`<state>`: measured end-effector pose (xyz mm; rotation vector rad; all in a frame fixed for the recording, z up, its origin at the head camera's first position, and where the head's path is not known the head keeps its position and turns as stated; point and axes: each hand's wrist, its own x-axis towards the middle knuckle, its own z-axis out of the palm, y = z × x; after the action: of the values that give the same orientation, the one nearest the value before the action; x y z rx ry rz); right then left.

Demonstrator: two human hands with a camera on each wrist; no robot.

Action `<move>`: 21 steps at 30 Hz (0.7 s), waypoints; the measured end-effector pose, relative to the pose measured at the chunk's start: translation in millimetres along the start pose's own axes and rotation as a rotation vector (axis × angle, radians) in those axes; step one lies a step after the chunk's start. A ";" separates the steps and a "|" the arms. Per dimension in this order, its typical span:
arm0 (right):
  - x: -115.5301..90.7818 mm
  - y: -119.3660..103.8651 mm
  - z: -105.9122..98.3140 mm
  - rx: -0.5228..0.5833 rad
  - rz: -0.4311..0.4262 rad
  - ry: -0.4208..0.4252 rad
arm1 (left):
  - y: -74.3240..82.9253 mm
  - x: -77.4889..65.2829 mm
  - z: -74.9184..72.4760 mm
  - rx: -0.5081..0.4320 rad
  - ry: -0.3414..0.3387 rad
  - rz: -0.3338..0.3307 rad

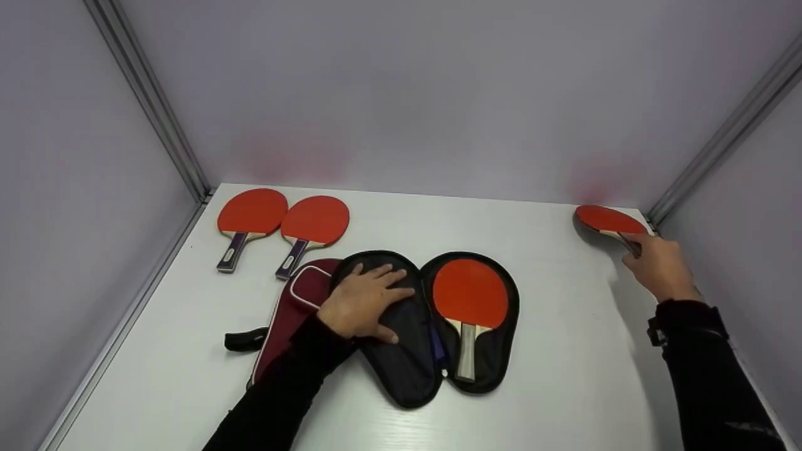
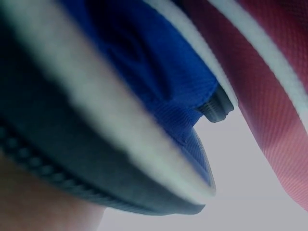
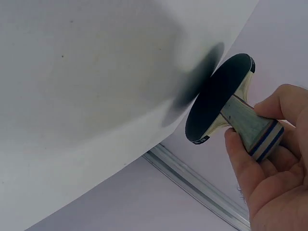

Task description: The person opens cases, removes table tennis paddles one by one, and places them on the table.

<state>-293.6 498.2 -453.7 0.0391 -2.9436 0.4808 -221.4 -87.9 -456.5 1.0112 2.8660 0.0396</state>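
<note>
My right hand (image 1: 664, 266) grips a table tennis paddle (image 1: 606, 219) by its handle at the table's back right corner. The red face is up; in the right wrist view its black underside (image 3: 219, 98) shows, tilted, with one edge at the table. My left hand (image 1: 360, 304) rests with spread fingers on the left half of an unfolded paddle case (image 1: 407, 376) with black lining. Another red paddle (image 1: 470, 294) lies in the case's right half, handle toward me. In the left wrist view, blue fabric (image 2: 168, 72) and blurred white piping fill much of the frame.
A maroon case (image 1: 276, 332) with white piping lies partly under the unfolded case and my left arm, its black strap (image 1: 244, 340) sticking out left. Two red paddles (image 1: 252, 211) (image 1: 315, 219) lie at the back left. Walls with metal corner rails (image 1: 156, 100) enclose the white table (image 1: 551, 351).
</note>
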 end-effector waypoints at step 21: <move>-4.3 12.2 9.2 -0.039 0.030 -0.273 | 0.7 0.0 -0.3 -0.001 0.007 0.007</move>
<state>-291.3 506.9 -466.8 0.0606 -3.2237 0.4547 -221.0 -87.4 -456.2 1.0228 2.8686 0.0455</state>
